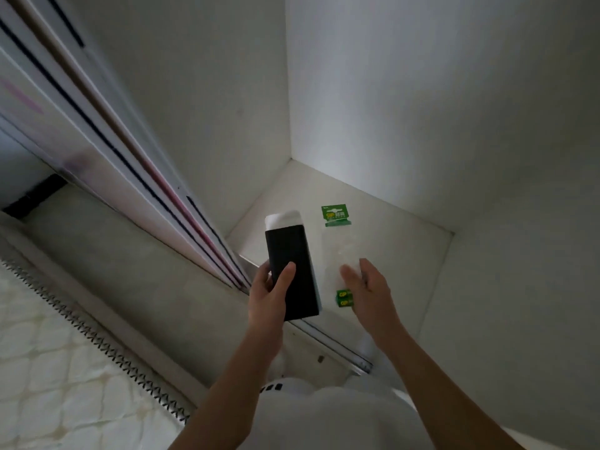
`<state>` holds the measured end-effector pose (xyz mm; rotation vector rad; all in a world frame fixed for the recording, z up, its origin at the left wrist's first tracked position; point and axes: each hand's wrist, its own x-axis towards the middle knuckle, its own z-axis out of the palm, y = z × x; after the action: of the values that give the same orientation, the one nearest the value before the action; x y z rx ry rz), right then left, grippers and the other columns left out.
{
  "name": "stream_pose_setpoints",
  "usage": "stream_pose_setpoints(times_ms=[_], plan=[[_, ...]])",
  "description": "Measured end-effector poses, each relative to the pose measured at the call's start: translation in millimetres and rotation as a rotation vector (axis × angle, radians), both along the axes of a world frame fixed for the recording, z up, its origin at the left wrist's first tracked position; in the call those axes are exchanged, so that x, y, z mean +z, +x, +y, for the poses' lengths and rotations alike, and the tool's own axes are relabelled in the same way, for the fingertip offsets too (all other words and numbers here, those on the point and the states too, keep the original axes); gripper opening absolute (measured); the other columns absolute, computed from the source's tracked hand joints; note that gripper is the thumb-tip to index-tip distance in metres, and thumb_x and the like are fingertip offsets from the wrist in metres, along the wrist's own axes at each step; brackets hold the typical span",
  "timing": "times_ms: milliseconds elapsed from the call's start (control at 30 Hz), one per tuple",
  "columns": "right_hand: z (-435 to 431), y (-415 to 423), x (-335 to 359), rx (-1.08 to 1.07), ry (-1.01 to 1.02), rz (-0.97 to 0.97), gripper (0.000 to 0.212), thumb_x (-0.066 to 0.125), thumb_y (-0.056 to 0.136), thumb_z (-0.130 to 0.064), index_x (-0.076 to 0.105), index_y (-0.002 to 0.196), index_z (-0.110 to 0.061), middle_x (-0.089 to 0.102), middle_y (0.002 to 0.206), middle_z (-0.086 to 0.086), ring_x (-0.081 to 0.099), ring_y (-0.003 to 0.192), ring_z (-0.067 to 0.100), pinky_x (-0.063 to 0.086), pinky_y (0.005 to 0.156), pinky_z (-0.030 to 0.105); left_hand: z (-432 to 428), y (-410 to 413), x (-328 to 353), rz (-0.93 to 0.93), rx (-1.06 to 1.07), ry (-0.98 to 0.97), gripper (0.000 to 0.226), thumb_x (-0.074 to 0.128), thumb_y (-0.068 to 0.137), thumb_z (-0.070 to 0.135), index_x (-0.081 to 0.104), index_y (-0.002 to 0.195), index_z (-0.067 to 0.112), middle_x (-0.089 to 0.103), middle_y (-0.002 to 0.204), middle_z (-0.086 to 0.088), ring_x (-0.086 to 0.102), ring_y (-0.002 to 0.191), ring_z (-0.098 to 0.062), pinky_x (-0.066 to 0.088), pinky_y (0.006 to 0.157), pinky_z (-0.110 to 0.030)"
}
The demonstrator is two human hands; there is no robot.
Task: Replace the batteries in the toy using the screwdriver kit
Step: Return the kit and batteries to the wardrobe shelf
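Observation:
My left hand (271, 295) grips a black rectangular case (290, 271) with a white end, the thumb lying across its top face, held above the front edge of a white shelf (399, 241). My right hand (368, 293) hovers with fingers straight over the shelf, just right of the case. Two green batteries (343, 298) lie on the shelf, partly hidden behind my right hand. A green battery card (334, 215) with a clear torn blister (344, 251) lies farther back. No toy is in view.
The shelf sits in a white cupboard niche with walls at the back and right. A sliding door with dark rails (156, 177) runs along the left. A quilted mattress (48, 368) fills the lower left. My white-clothed knees (324, 414) are below.

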<state>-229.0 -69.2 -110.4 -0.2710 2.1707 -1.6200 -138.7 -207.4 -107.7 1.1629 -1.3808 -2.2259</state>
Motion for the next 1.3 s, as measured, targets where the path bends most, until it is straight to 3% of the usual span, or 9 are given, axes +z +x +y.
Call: stream_pose_setpoints(times_ms=[167,400,467,533,633,800,1100,1300], plan=[[-27,-1,-5,-0.227,-0.002,-0.004,0.036,0.054,0.101,-0.019,0.035,0.070,-0.017,0.034,0.063,-0.006,0.032,0.051,0.000,0.031,0.051,0.014,-49,-26,-5,-0.004,-0.223,-0.011,0.037,0.069,0.091,0.027,0.060,0.126,0.020,0.075,0.108,-0.003,0.073,0.100,-0.025,0.060,0.081,-0.044],[-42,22,-26,-0.456,0.007,-0.101,0.027,0.054,0.101,-0.024,0.043,0.088,-0.003,0.040,0.072,0.007,0.039,0.064,0.015,0.037,0.057,0.027,-81,-46,-21,-0.054,-0.411,0.020,0.034,0.067,0.092,0.020,0.060,0.125,0.017,0.076,0.105,-0.003,0.073,0.099,-0.026,0.059,0.085,-0.048],[-35,28,-33,-0.513,-0.009,-0.126,0.027,0.054,0.101,-0.029,0.044,0.088,-0.007,0.044,0.074,0.009,0.042,0.066,0.019,0.039,0.059,0.034,-79,-49,-27,-0.070,-0.451,0.034,0.036,0.068,0.091,0.018,0.059,0.126,0.015,0.076,0.105,-0.004,0.073,0.098,-0.028,0.059,0.085,-0.049],[-25,32,-42,-0.551,-0.009,-0.159,0.029,0.052,0.101,-0.034,0.043,0.088,-0.010,0.045,0.075,0.010,0.043,0.066,0.022,0.041,0.054,0.032,-74,-51,-35,-0.088,-0.481,0.046,0.037,0.069,0.090,0.013,0.059,0.125,0.013,0.076,0.104,-0.006,0.073,0.097,-0.030,0.060,0.083,-0.048],[-13,31,-56,-0.585,0.002,-0.195,0.028,0.048,0.104,-0.026,0.040,0.090,-0.003,0.046,0.074,0.012,0.046,0.060,0.024,0.041,0.042,0.024,-71,-58,-49,-0.115,-0.514,0.061,0.034,0.069,0.088,0.007,0.061,0.120,0.013,0.076,0.104,-0.009,0.074,0.093,-0.030,0.060,0.080,-0.047],[-4,21,-92,-0.629,0.030,-0.294,0.028,0.049,0.104,-0.019,0.037,0.079,-0.017,0.045,0.069,0.003,0.047,0.049,0.011,0.040,0.039,0.024,-70,-78,-89,-0.177,-0.532,0.044,0.041,0.070,0.088,0.007,0.058,0.126,0.014,0.075,0.109,-0.007,0.071,0.102,-0.033,0.058,0.087,-0.052],[26,-12,-207,-0.622,0.098,-0.372,0.027,0.049,0.103,-0.018,0.036,0.081,-0.011,0.044,0.077,0.014,0.051,0.054,0.024,0.038,0.037,0.018,-45,-114,-207,-0.245,-0.574,0.002,0.045,0.074,0.084,0.007,0.060,0.126,0.012,0.076,0.107,-0.011,0.072,0.099,-0.033,0.059,0.085,-0.053],[24,-35,-308,-0.541,0.145,-0.377,0.029,0.051,0.103,-0.022,0.040,0.089,0.000,0.047,0.079,0.021,0.053,0.048,0.028,0.037,0.036,0.018,-35,-135,-302,-0.293,-0.598,-0.104,0.045,0.080,0.081,0.013,0.064,0.122,0.013,0.076,0.099,-0.008,0.075,0.086,-0.022,0.061,0.076,-0.040]])
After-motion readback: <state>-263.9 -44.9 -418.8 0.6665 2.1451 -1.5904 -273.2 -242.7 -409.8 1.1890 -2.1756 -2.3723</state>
